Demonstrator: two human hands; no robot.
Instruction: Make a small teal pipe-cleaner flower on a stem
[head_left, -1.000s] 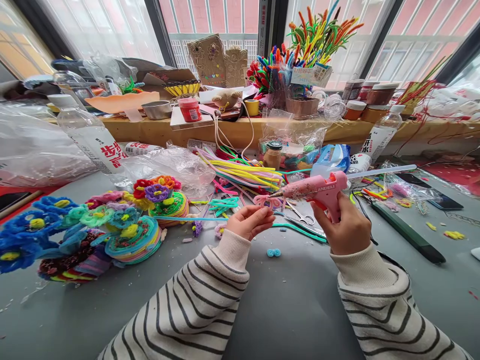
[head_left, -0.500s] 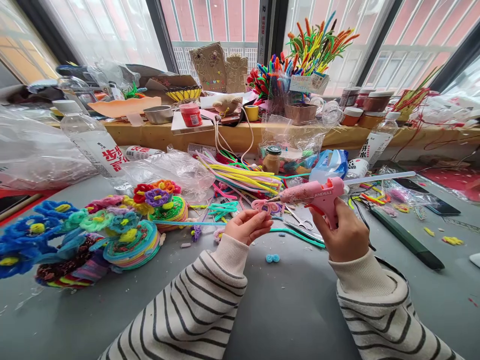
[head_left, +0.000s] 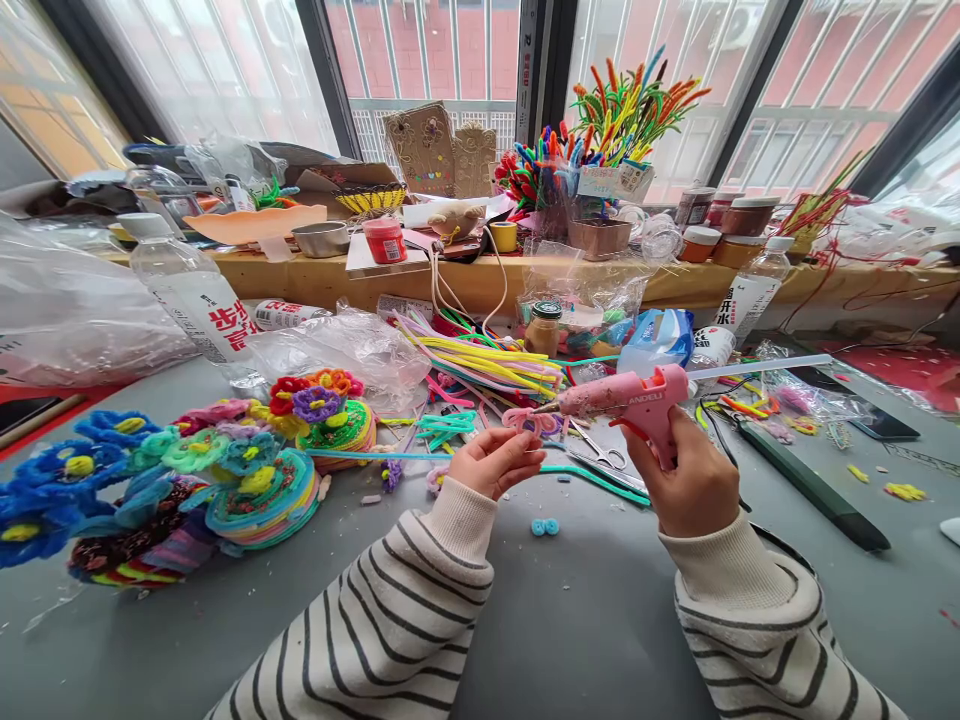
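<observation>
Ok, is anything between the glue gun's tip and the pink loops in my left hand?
Nothing visible: the pink glue gun in your right hand points its nozzle at the pink loops your left hand pinches; contact is unclear.

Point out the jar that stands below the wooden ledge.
The green-lidded brown jar, behind the bundled pipe cleaners; the other jars stand up on the wooden ledge.

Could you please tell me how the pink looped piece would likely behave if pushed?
The pink looped piece is probably light, being thin strands curled into loops. It would likely bend rather than break, since the strands curve so tightly. With the left hand pinching its lower part, the loops near the glue gun might give slightly.
</observation>
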